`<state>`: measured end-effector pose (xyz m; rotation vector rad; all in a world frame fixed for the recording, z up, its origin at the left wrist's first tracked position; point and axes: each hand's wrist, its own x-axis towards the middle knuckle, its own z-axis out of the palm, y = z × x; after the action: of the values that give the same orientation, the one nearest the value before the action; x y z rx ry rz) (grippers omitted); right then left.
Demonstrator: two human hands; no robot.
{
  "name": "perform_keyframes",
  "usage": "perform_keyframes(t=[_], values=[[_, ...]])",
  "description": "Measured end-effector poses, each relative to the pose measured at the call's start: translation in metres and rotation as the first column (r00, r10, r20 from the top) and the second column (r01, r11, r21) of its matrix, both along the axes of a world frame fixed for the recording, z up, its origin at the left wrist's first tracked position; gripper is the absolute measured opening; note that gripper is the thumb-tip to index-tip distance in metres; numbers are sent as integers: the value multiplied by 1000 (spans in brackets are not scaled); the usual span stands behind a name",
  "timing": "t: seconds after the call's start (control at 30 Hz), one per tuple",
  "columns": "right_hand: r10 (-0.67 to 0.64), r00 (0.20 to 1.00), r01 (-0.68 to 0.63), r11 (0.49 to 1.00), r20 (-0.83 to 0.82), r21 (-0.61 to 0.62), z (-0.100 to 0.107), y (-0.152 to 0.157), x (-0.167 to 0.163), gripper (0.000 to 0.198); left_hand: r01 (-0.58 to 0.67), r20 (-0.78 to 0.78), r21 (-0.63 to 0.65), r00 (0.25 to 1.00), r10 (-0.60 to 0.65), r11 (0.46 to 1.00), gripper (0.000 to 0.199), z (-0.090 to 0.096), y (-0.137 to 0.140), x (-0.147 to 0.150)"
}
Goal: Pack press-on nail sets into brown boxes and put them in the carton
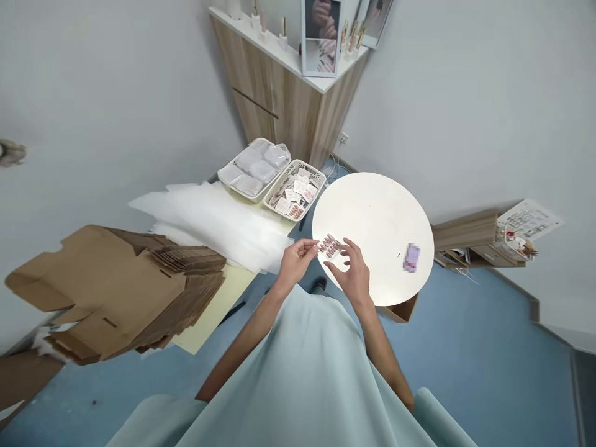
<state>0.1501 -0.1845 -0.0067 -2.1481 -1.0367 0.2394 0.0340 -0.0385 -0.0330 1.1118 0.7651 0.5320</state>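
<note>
A small card of press-on nails (329, 246), with brownish-pink nails set in rows, is held up over the near left edge of the round white table (372, 205). My left hand (295, 264) pinches the card at its left edge between thumb and fingers. At the card's right side is my right hand (352, 273), its thumb and fingers spread apart; the fingertips are close to the edge, and whether they touch it I cannot tell. Left of the table, a white basket (274, 208) holds several similar nail cards and small packets.
A second white basket (228, 176) contains clear plastic packs. Beside it lie white foam sheets (200, 217) and a stack of flat cardboard boxes (135, 292). A blurred purple item (411, 257) rests on the table. Behind stands a wooden cabinet (279, 93); a low shelf (465, 239) is at right.
</note>
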Motion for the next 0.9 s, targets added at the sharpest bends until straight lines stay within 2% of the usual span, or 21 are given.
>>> perform_keyframes(t=[0.1, 0.2, 0.27, 0.33, 0.4, 0.47, 0.57, 0.67, 0.73, 0.8, 0.9], values=[[2, 995, 4, 998, -98, 59, -1, -12, 22, 45, 13, -36, 37, 999, -12, 999, 44, 3, -14, 23], [-28, 930, 87, 985, -367, 146, 1, -25, 46, 49, 36, -35, 18, 999, -36, 999, 47, 8, -30, 47], [-12, 772, 160, 971, -636, 176, 2, -36, 64, 49, 56, 7, -41, 998, -56, 998, 51, 11, -41, 62], [62, 520, 175, 968, -852, 177, 0, -48, 81, 50, 66, 33, -88, 997, -64, 994, 56, 12, -50, 76], [123, 292, 164, 971, -949, 176, -4, -60, 95, 55, 83, 5, -88, 997, -83, 993, 57, 11, -58, 90], [128, 162, 180, 971, -978, 157, -11, -70, 106, 60, 114, -48, -59, 992, -117, 992, 55, 11, -65, 105], [118, 74, 217, 967, -990, 131, -21, -82, 116, 60, 131, -85, -48, 987, -135, 990, 53, 13, -75, 126], [130, 47, 232, 963, -990, 137, -24, -90, 123, 63, 129, -95, -65, 986, -135, 990, 51, 16, -81, 144], [122, 88, 241, 960, -989, 140, -22, -92, 127, 62, 125, -118, -52, 984, -131, 991, 50, 17, -82, 152], [68, 201, 300, 945, -977, 128, -18, -93, 130, 53, 113, -146, -34, 982, -116, 993, 50, 18, -79, 157], [-75, 395, 429, 896, -916, 112, -12, -92, 131, 41, 123, -168, -23, 978, -125, 992, 52, 19, -72, 163]])
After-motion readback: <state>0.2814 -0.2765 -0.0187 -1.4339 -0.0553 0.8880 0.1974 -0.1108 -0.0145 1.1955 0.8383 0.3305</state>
